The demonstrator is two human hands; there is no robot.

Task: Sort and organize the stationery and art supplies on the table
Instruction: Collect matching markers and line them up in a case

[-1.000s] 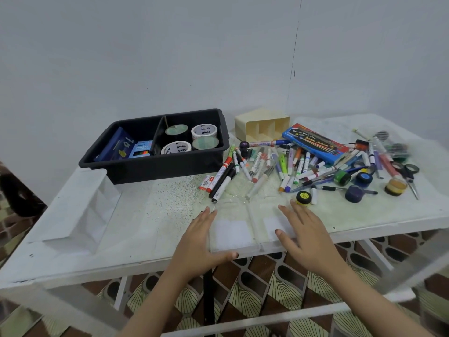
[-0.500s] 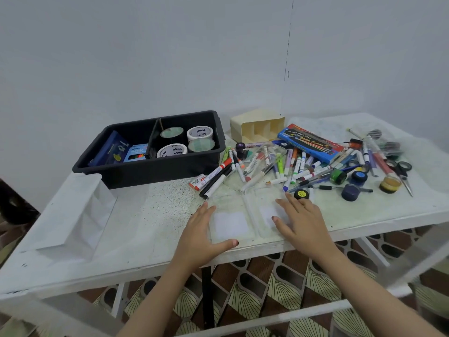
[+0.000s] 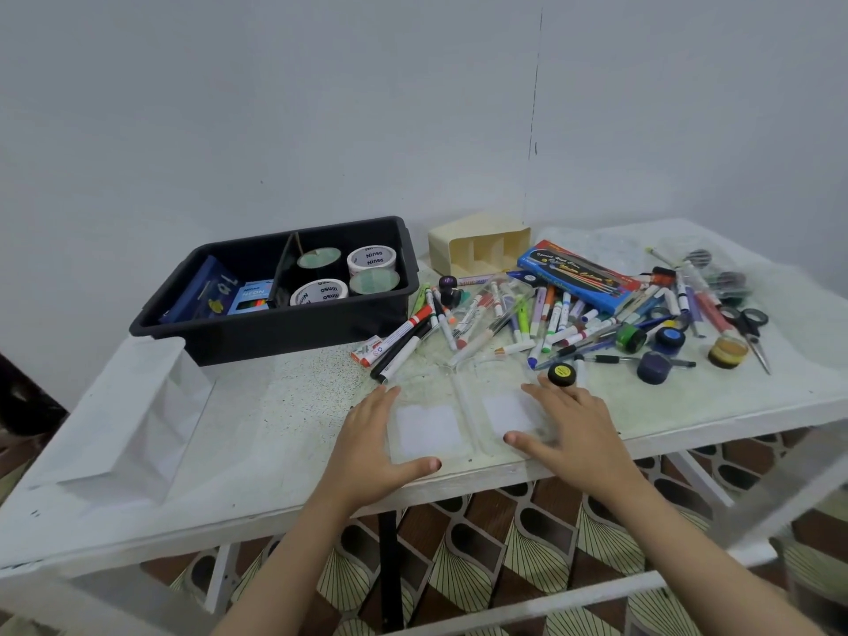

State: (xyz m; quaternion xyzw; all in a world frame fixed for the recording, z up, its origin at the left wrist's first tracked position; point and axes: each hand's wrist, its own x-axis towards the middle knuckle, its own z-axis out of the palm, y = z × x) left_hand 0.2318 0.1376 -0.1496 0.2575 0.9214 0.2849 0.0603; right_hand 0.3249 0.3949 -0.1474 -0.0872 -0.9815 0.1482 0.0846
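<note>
Your left grip [image 3: 371, 447] and right grip [image 3: 569, 433] rest flat, fingers straight, clasping nothing, against the clear plastic case [image 3: 429, 429] on the table [image 3: 275, 429].

room at table [image 3: 275, 429] left, markers [image 3: 527, 324] — tray [image 3: 293, 335] blocking beyond

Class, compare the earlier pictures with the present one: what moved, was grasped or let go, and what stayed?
Nothing was visibly moved, grasped or released; only the view shifted. The left hand still lies flat at the left edge of the clear plastic case with white labels, the right hand on its right half. The black plastic tray and heap of coloured marker pens stay put.
</note>
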